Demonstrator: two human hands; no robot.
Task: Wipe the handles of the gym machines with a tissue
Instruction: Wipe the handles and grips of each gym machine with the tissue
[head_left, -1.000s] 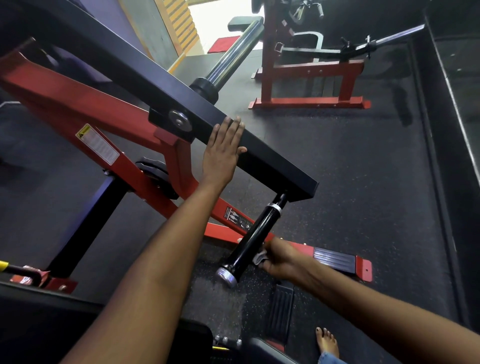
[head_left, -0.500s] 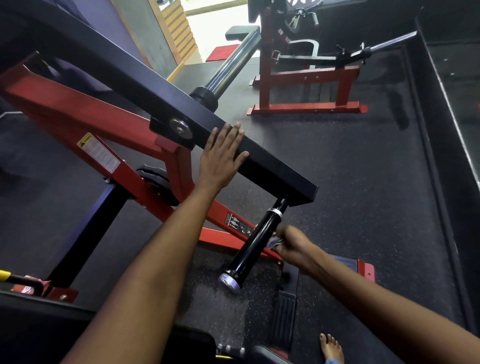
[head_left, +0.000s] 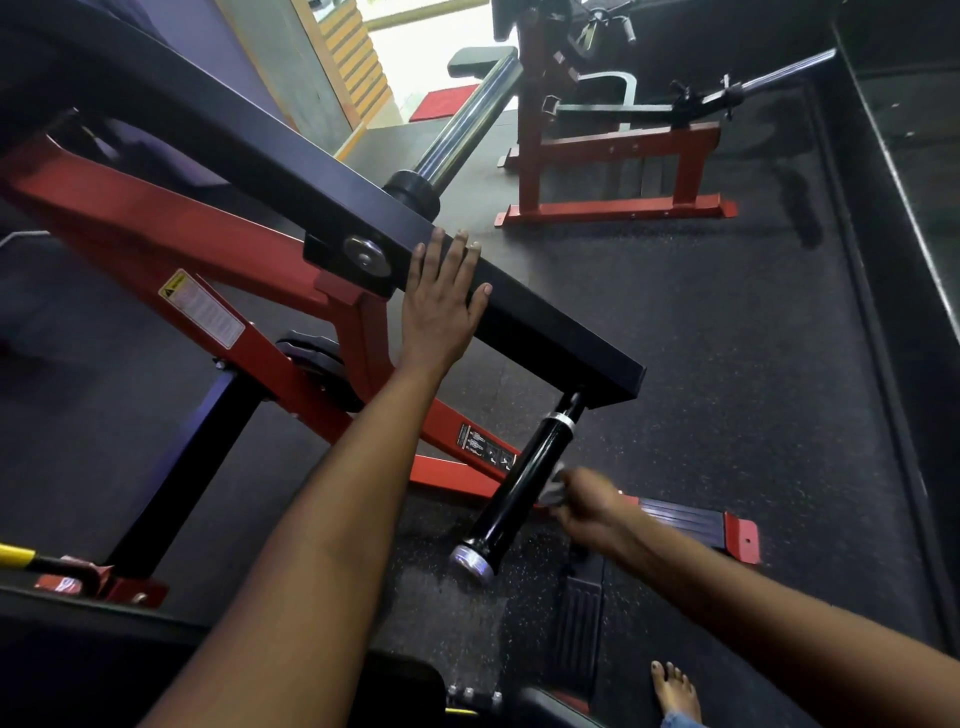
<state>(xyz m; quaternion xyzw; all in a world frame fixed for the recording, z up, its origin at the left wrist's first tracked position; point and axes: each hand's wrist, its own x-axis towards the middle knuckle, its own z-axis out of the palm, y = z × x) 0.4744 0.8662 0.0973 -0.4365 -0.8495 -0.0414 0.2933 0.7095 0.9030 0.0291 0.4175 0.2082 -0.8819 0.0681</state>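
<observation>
Item: black handle (head_left: 522, 483), lower centre of frame, hanging off the end of the black lever arm (head_left: 545, 332). My right hand (head_left: 587, 512) pinched a pale tissue (head_left: 551, 483) against its right side. My left hand (head_left: 441, 306), centre frame, lay flat on the arm, fingers loosely spread.

Risk, as I judged it: the thin tissue could slip or tear; the arm could swing if the bracing hand lifted.

Unclear: right fingers blurred; the handle's far side was hidden.
</observation>
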